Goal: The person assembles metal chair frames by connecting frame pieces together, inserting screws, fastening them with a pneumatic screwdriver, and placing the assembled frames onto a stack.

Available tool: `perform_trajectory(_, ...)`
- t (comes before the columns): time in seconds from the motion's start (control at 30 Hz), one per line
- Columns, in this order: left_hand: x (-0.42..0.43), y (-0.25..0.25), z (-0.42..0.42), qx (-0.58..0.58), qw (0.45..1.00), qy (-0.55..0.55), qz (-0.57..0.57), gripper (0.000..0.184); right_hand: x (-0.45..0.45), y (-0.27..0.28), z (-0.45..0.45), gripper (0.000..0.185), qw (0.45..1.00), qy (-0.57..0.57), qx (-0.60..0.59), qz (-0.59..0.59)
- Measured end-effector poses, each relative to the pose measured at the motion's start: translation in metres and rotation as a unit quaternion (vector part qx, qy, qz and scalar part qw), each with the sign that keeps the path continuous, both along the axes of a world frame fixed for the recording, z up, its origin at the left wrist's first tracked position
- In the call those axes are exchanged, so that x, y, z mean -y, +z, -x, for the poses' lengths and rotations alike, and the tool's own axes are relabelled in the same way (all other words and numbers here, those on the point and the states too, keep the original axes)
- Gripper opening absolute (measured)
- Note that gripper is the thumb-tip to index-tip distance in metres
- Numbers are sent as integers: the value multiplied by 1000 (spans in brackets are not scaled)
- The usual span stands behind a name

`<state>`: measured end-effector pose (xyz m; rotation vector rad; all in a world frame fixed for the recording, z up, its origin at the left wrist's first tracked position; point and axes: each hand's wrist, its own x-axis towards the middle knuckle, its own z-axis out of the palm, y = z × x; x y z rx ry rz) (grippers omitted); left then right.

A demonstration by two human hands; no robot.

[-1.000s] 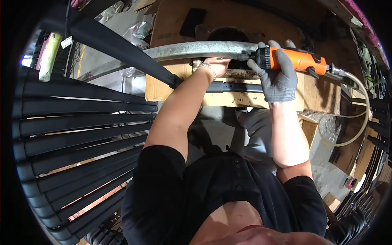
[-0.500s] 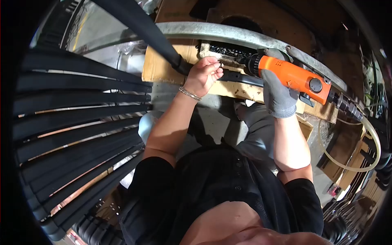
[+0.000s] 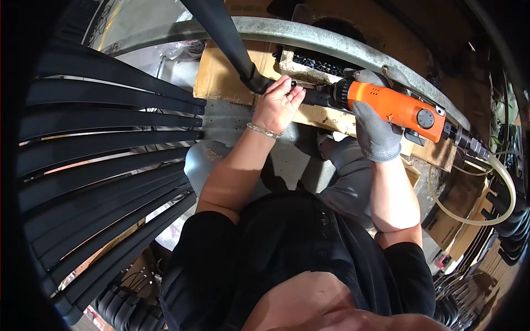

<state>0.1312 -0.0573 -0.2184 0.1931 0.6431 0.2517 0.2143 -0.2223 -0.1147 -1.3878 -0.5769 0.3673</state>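
My right hand, in a grey glove, is wrapped round an orange air drill. The drill lies almost level, its black collar and thin bit pointing left. At the bit's tip my bare left hand pinches a small dark fastener, partly covered by the fingertips. Just behind that hand, a black tube comes down from the top and bends right, running beneath the fingers toward the drill's front. Behind the bit stands a worn, light-edged box holding many small shiny black pieces.
A curved grey metal bar arches across the back. Many black tubes are stacked on the left. From the drill's rear a pale air hose loops down at the right. Cardboard lies beneath the work.
My left hand has shifted slightly right and turned, its fastener now at the bit's tip. The black tube has moved right and lower in view. The drill stays almost in place.
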Motion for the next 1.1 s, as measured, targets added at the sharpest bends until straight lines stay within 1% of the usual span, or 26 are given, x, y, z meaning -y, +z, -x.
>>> perform_trajectory(0.07, 1, 5, -1, -7, 1000, 4, 10, 18, 1, -3, -1, 68, 999, -1, 40, 26)
perform_trajectory(0.33, 7, 11, -3, -17, 1000, -6, 15, 17, -1, 8, 2, 64, 1000, -1, -15, 24)
perform_trajectory(0.43, 10, 9, -2, -16, 1000, -19, 19, 17, 3, 8, -3, 64, 996, 22, 57, 69)
perform_trajectory(0.47, 11, 8, -3, -14, 999, -28, 21, 16, 3, 8, -4, 64, 996, 21, 56, 71)
perform_trajectory(0.5, 12, 6, -4, -14, 999, -38, 25, 16, 4, 8, -4, 62, 999, 16, 19, 38)
perform_trajectory(0.53, 17, -7, -3, -17, 999, -41, 29, 16, 5, 7, -3, 60, 1000, 11, -20, 7)
perform_trajectory(0.57, 24, -33, -3, 26, 996, -56, 63, 17, 6, 6, -2, 58, 998, 5, -57, -24)
perform_trajectory(0.6, 32, -58, -4, 70, 991, -70, 95, 17, 8, 3, -2, 58, 998, 3, -58, -21)
perform_trajectory(0.63, 39, -60, -6, 114, 982, -84, 127, 17, 9, -1, -3, 49, 994, -44, -100, -8)
perform_trajectory(0.67, 49, -63, -8, 113, 981, -85, 129, 17, 10, -7, -3, 41, 986, -89, -142, 5)
perform_trajectory(0.7, 60, -49, -11, 28, 991, -73, 107, 18, 10, -12, -4, 33, 974, -135, -182, 17)
perform_trajectory(0.77, 75, -28, -14, -143, 987, -49, 59, 20, 11, -22, -5, 31, 969, -154, -193, 14)
perform_trajectory(0.8, 76, -30, -14, -142, 987, -51, 62, 20, 11, -27, -6, 30, 964, -170, -204, 8)
perform_trajectory(0.9, 74, -39, -17, -142, 988, -39, 34, 28, 4, -30, -8, 28, 957, -193, -215, -17)
perform_trajectory(0.97, 70, -40, -19, -146, 988, -27, 34, 25, -3, -32, -7, 26, 952, -211, -214, -59)
perform_trajectory(1.03, 66, -38, -21, -154, 987, -1, 33, 19, -3, -36, -9, 28, 959, -191, -205, -41)
perform_trajectory(1.1, 64, -36, -22, -157, 987, -2, 33, 19, -2, -40, -10, 30, 971, -153, -185, -5)
